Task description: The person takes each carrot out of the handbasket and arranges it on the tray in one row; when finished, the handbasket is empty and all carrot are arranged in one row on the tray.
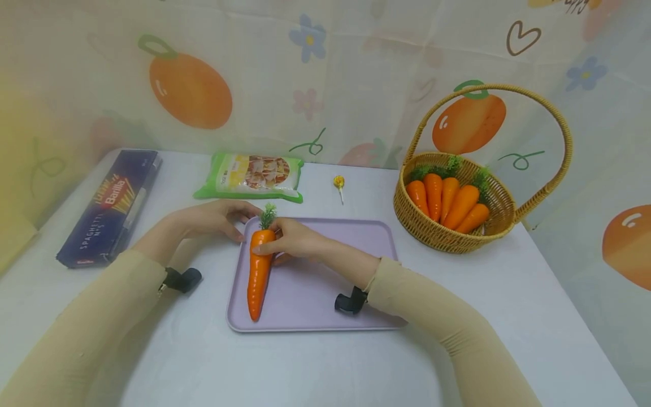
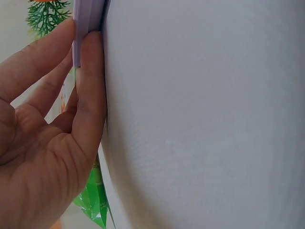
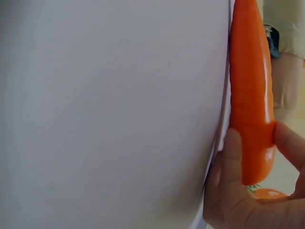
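There are 6 carrots [image 1: 259,282] in sight: 1 on the tray [image 1: 310,294], 5 in the basket [image 1: 432,236]. That makes 1 tray and 1 basket, plus 1 spaghetti box [image 1: 112,209], 1 green bag [image 1: 258,176], 1 lollipop [image 1: 339,182], 1 table [image 1: 264,373], 1 left hand [image 1: 216,219] and 1 right hand [image 1: 297,238].

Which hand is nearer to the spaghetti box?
Left. The left hand is right of the box, touching the tray; the right hand is farther right, holding a carrot.
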A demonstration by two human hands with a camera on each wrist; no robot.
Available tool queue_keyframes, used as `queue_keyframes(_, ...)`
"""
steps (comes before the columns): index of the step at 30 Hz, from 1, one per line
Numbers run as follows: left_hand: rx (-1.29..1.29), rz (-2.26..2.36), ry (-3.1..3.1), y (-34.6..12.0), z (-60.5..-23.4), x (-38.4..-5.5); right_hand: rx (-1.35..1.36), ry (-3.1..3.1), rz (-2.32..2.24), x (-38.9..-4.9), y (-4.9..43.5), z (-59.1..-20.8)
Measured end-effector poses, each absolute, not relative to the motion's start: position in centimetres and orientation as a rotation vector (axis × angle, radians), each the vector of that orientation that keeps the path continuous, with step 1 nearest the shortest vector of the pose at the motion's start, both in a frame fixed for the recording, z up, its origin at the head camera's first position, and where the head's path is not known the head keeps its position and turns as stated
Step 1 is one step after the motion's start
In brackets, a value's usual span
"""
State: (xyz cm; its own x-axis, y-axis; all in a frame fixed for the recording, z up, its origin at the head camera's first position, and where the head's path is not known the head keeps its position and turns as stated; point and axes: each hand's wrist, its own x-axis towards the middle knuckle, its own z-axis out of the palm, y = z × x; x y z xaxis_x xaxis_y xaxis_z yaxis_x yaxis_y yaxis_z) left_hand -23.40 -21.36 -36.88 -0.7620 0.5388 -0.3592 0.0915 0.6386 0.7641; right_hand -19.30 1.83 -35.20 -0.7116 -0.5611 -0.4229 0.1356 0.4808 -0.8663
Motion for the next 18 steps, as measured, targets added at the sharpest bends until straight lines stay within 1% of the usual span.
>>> queue_keyframes(18,0.503,1.033,2.291,-21.47,-37.18,-23.57,-0.374,2.154,-1.172,-19.42,1.97,-35.29)
